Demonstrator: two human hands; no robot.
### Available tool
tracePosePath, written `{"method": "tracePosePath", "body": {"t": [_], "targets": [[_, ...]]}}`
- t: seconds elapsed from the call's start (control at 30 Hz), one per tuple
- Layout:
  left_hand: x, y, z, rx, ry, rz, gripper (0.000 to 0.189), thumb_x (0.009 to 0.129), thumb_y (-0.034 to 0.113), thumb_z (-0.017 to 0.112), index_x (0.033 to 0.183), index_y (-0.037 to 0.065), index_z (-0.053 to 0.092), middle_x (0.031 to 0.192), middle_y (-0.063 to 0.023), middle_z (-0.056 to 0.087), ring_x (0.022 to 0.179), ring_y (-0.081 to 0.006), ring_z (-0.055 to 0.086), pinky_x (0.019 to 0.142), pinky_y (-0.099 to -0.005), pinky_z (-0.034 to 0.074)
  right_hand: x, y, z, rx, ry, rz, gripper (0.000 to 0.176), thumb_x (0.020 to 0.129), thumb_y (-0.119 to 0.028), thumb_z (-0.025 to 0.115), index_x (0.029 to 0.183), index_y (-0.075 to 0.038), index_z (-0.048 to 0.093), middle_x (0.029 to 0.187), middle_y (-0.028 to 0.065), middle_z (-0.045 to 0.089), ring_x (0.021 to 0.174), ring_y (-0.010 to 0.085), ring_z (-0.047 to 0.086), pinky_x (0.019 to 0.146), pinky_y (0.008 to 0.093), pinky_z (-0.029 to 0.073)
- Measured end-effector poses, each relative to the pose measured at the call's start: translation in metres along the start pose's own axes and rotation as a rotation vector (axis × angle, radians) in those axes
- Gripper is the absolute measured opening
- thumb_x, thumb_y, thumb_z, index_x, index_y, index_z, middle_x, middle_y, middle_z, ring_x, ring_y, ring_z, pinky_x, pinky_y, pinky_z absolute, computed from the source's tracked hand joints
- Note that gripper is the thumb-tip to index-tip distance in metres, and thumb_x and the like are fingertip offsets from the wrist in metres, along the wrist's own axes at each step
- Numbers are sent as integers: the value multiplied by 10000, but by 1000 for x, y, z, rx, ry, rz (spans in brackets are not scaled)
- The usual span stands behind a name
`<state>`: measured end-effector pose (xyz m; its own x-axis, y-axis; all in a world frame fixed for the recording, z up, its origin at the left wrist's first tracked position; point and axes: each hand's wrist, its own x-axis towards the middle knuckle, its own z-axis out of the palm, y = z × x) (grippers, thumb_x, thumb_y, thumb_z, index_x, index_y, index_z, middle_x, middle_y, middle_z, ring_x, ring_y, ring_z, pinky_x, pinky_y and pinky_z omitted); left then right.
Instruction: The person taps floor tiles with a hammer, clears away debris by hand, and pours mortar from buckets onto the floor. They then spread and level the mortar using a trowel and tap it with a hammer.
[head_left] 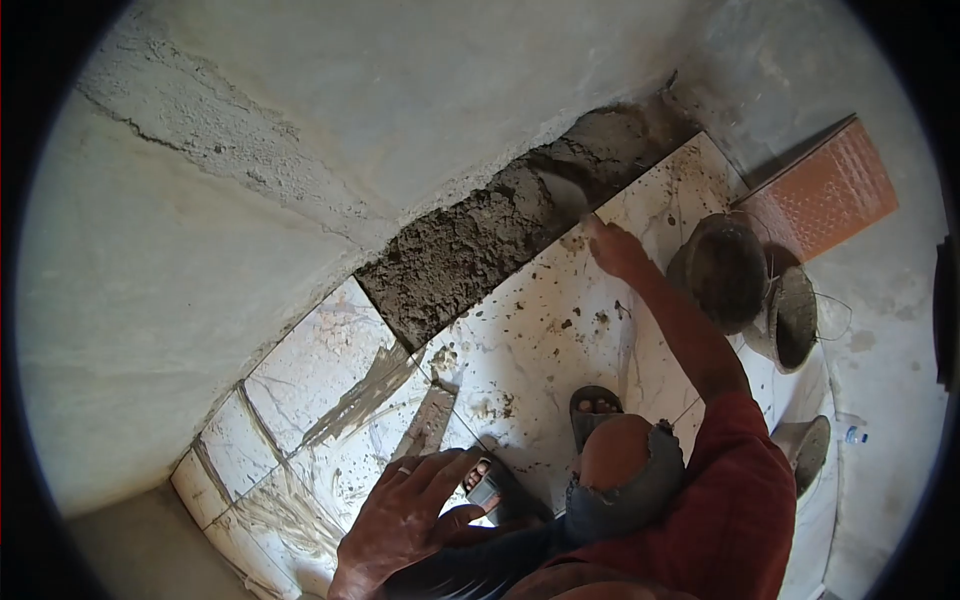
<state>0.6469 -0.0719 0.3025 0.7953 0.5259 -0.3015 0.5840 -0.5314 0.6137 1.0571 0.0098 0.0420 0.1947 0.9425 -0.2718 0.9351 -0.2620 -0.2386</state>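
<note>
My right hand (615, 250) is closed round the handle of a trowel (565, 194). The trowel's blade lies over the rough grey mortar (470, 245) that fills a strip between the wall and the laid tiles. My left hand (405, 515) is held low in front of my body, fingers stretched out and holding nothing. Just beyond it, a flat mortar-smeared strip (428, 420) rests on the white marbled tiles (530, 340). My feet in sandals (593, 402) are on those tiles, which are spotted with mortar crumbs.
A dark bucket (725, 275) stands right of my right forearm, with a second bucket (795, 320) beside it and another (810, 455) farther back. An orange-brown textured tile (825, 195) leans at the right wall. A bare plaster wall (250, 180) borders the mortar strip.
</note>
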Motion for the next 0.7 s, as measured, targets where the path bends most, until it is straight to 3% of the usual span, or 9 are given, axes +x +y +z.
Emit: {"method": "tracePosePath", "body": {"t": [0.07, 0.13, 0.2, 0.27, 0.33, 0.47, 0.57, 0.7], "targets": [[-1, -4, 0, 21, -9, -18, 580, 769, 310, 676, 1253, 68, 465, 1160, -133, 559, 992, -294, 574, 809, -375, 446, 15, 14, 0, 132, 193, 102, 515, 846, -159, 511, 1311, -62, 313, 960, 272, 554, 902, 418, 560, 772, 477, 458], [-2, -7, 2, 26, 11, -14, 583, 769, 297, 682, 1258, 69, 463, 1151, -131, 563, 952, -285, 583, 797, -364, 440, 36, 24, 8, 185, 238, 152, 532, 852, -165, 504, 1322, -32, 294, 976, 276, 555, 900, 423, 560, 783, 476, 459], [-1, -5, 2, -2, -7, -17, 584, 767, 288, 686, 1261, 70, 462, 1149, -131, 563, 927, -277, 582, 795, -362, 438, 50, 20, 26, 72, 45, 150, 557, 857, -177, 501, 1337, -8, 273, 991, 289, 553, 903, 417, 562, 790, 476, 458], [4, -7, 0, -13, -16, -14, 586, 766, 278, 690, 1264, 71, 460, 1146, -130, 562, 902, -270, 581, 793, -361, 436, 32, 2, -5, 33, -11, 170, 547, 870, -191, 482, 1338, -5, 268, 1017, 307, 544, 896, 412, 568, 802, 480, 455], [8, -6, 0, -76, -53, -40, 554, 812, 325, 631, 1263, 66, 440, 1136, -154, 556, 941, -316, 577, 811, -396, 432, 17, 13, -29, 8, -53, 119, 426, 895, -155, 344, 1295, -10, 312, 1048, 296, 535, 962, 425, 557, 829, 481, 452], [21, -7, -3, -112, -96, -49, 600, 758, 230, 700, 1276, 71, 444, 1146, -155, 559, 916, -275, 573, 802, -375, 434, 11, 39, -74, -102, 77, 238, 471, 922, -241, 357, 1364, -97, 274, 1076, 277, 527, 956, 408, 564, 835, 478, 452], [34, -15, -1, -84, -97, -10, 569, 807, 297, 646, 1274, 61, 423, 1135, -155, 553, 986, -321, 571, 801, -398, 429, 24, 85, -101, -271, -35, 124, 471, 934, -314, 346, 1375, -167, 268, 1106, 249, 535, 979, 394, 564, 839, 488, 443], [54, -17, -3, -98, -147, -69, 593, 784, 260, 672, 1285, 62, 424, 1169, -181, 544, 998, -322, 548, 838, -407, 420, 44, 139, -116, -321, -92, 218, 436, 942, -376, 299, 1368, -288, 275, 1100, 191, 581, 1010, 378, 562, 836, 462, 444]]}}
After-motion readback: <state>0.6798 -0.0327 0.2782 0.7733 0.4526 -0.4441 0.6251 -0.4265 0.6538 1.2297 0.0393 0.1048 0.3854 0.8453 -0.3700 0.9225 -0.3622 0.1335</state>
